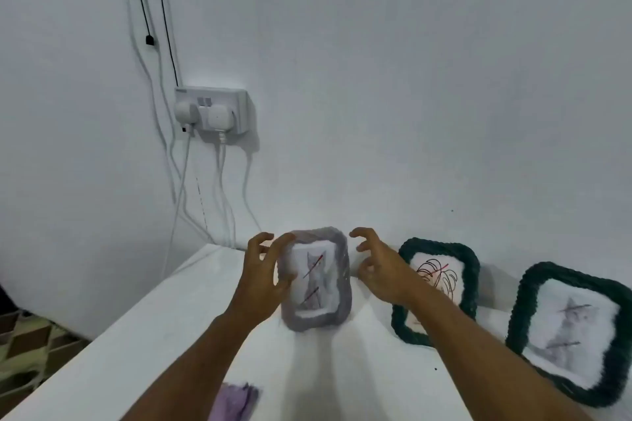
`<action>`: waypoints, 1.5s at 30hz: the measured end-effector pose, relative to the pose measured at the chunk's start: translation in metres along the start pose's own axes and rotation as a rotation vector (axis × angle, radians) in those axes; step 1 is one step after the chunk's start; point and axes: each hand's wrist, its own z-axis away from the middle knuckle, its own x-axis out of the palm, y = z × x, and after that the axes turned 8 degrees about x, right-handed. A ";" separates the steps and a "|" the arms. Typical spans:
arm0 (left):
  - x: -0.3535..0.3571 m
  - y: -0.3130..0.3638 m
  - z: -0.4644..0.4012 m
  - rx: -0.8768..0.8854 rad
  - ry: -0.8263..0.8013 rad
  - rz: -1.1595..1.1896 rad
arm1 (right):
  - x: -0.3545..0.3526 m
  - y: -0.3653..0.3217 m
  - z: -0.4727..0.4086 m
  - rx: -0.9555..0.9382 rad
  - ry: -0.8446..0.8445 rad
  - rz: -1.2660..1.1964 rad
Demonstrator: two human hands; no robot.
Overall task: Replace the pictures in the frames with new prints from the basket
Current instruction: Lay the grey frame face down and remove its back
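Note:
A grey woolly frame [337, 243] stands upright on the white table [143, 335] against the wall, holding a cat print crossed by red strokes. My left hand [263, 280] grips its left edge, fingers over the top left corner and thumb on the side. Just right of the frame, my right hand [379, 270] hovers with its fingers spread and curled, holding nothing. A dark green frame [470, 270] with a leaf drawing leans on the wall to the right. A second dark green frame [530, 294] with a cat print leans at the far right. No basket is in view.
A purple object [236, 403], blurred, lies at the table's near edge. A wall socket [212, 109] with two plugs sits up left, and white cables [219, 188] hang down behind the table's back left corner. A patterned floor [24, 349] shows at the left.

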 end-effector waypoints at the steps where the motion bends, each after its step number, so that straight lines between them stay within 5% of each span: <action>1: 0.000 -0.005 0.001 -0.037 -0.029 0.043 | 0.006 0.001 -0.002 0.011 -0.010 -0.063; 9: 0.009 -0.025 0.006 -0.209 -0.191 0.409 | 0.043 0.017 -0.017 0.035 -0.075 -0.280; 27: 0.000 -0.011 0.002 -0.361 -0.211 0.480 | 0.036 0.014 -0.003 0.040 0.018 -0.388; 45: 0.012 0.078 0.014 -0.393 -0.388 1.029 | -0.001 0.034 0.106 0.024 0.203 -1.105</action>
